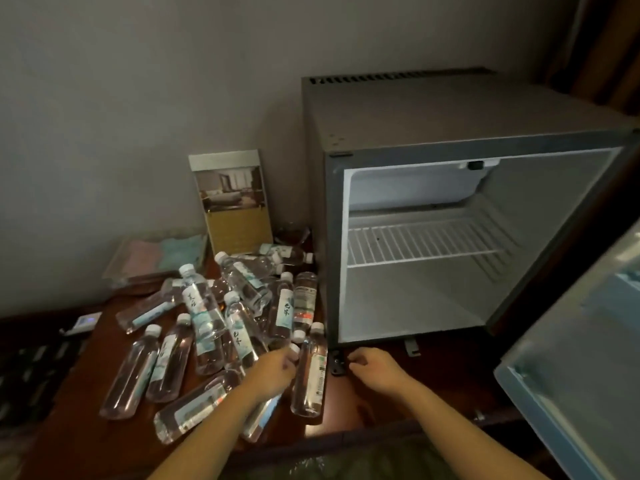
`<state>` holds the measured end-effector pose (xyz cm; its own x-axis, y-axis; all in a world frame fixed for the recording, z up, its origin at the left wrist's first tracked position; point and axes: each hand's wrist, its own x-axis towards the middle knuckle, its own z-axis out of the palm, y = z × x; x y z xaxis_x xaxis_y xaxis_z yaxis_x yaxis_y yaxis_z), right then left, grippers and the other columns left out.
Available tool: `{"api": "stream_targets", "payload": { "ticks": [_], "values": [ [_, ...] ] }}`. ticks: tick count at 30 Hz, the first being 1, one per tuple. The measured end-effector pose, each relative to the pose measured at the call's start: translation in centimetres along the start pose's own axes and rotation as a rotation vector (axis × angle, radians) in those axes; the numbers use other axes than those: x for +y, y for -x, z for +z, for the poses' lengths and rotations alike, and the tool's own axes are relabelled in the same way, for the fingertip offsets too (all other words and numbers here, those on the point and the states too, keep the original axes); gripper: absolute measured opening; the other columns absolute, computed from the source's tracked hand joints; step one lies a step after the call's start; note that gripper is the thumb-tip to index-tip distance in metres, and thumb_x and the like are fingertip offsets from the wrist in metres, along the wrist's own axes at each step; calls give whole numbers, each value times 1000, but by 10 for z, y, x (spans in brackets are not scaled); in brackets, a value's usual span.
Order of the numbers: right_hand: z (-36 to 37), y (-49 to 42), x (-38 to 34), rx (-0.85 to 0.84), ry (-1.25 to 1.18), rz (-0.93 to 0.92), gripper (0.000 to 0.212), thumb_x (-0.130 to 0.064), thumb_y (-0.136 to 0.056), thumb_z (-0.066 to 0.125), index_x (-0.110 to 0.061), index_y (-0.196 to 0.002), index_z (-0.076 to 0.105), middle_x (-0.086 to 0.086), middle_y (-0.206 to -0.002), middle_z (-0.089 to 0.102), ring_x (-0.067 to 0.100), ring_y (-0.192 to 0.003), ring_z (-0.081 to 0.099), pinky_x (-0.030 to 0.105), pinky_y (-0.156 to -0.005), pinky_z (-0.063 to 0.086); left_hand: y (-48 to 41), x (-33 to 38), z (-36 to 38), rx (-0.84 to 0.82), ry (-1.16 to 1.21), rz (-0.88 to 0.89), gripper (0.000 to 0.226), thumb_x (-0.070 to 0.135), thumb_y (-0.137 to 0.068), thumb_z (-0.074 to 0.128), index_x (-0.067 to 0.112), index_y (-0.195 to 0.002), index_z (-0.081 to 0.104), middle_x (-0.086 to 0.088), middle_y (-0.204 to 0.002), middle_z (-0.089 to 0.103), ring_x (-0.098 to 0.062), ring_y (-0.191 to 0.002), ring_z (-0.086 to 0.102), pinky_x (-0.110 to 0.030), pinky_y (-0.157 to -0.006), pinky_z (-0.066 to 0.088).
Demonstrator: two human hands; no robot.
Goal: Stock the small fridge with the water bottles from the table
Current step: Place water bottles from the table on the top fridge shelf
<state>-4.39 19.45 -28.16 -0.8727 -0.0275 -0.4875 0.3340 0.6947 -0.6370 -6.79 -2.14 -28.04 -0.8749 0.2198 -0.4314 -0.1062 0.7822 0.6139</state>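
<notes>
Left of the open mini fridge [450, 109], left hand [275, 370] is gripping a water bottle [264, 418] for stocking, right hand's [375, 370] fingers [356, 358] hanging loose, empty.

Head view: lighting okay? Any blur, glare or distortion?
Head view: dim overall, fridge interior brightest; frame's left edge nearly black; wide-angle skew on the fridge and door; left hand and right hand slightly soft; faint glints on the bottles, no strong glare.
</notes>
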Motion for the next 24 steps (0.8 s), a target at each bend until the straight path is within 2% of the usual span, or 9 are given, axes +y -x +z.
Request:
{"api": "stream_targets", "payload": {
  "ticks": [3, 6, 8, 10, 12, 14, 17, 20, 24],
  "values": [
    [17, -19, -1, -94, -181, 61, 25, -20, -92, 51, -15, -115, 58, 7, -104, 63, 15, -83, 59, 24, -69, 48, -6, 7, 23, -2, 43, -55, 29, 22, -90, 51, 17, -118, 52, -5, -99, 67, -23, -93, 63, -32, -84, 50],
    [33, -30, -2, -197, -333, 168, 17, -25, -92, 47, -18, -106, 54, 3, -89, 59, 14, -77, 56, 23, -62, 43, -10, 8, 46, 40, 70, -110, 33, 19, -87, 55, 16, -120, 52, -7, -110, 67, -21, -98, 64, -36, -87, 52],
    [44, -36, -2, -255, -442, 234, 13, -31, -93, 46, -24, -104, 49, 4, -98, 59, 17, -90, 59, 23, -62, 41, -12, 7, 59, 82, 71, -122, 32, 18, -87, 56, 15, -119, 54, -7, -110, 66, -18, -94, 65, -33, -82, 55],
    [54, -41, -1, -280, -552, 277, 13, -34, -93, 47, -28, -104, 48, 0, -101, 58, 18, -93, 57, 26, -68, 45, -12, 5, 67, 128, 87, -137, 38, 19, -88, 57, 16, -124, 49, -5, -113, 63, -15, -95, 64, -29, -81, 55],
    [64, -48, 1, -270, -613, 300, 15, -31, -93, 47, -27, -108, 50, -2, -100, 59, 17, -90, 56, 27, -70, 46, -14, 2, 73, 167, 81, -139, 47, 23, -86, 59, 17, -130, 43, -4, -118, 58, -15, -103, 60, -31, -87, 53],
    [73, -55, 3, -260, -684, 328, 23, -25, -93, 48, -24, -115, 52, 3, -108, 62, 19, -93, 58, 27, -71, 46, -17, -1, 79, 164, 55, -147, 58, 26, -82, 64, 17, -134, 38, -4, -122, 55, -17, -107, 59, -34, -91, 52],
    [81, -63, 7, -259, -813, 349, 27, -23, -91, 53, -19, -118, 55, 6, -113, 63, 21, -98, 60, 30, -74, 51, -21, -1, 89, 153, -40, -240, 82, 33, -77, 69, 18, -142, 21, -4, -138, 43, -20, -122, 51, -33, -100, 46],
    [83, -67, 9, -265, -865, 362, 26, -26, -89, 56, -21, -115, 56, 4, -109, 64, 20, -97, 61, 30, -71, 53, -23, 0, 95, 213, -62, -272, 81, 31, -78, 68, 18, -142, 19, -4, -137, 46, -18, -117, 56, -32, -96, 50],
    [79, -66, 11, -295, -877, 367, 30, -27, -90, 57, -23, -118, 51, 3, -107, 62, 21, -94, 62, 30, -73, 54, -24, -1, 94, 212, 83, -271, 79, 28, -73, 72, 18, -137, 25, -3, -127, 54, -19, -110, 60, -34, -92, 52]
  ]
}}
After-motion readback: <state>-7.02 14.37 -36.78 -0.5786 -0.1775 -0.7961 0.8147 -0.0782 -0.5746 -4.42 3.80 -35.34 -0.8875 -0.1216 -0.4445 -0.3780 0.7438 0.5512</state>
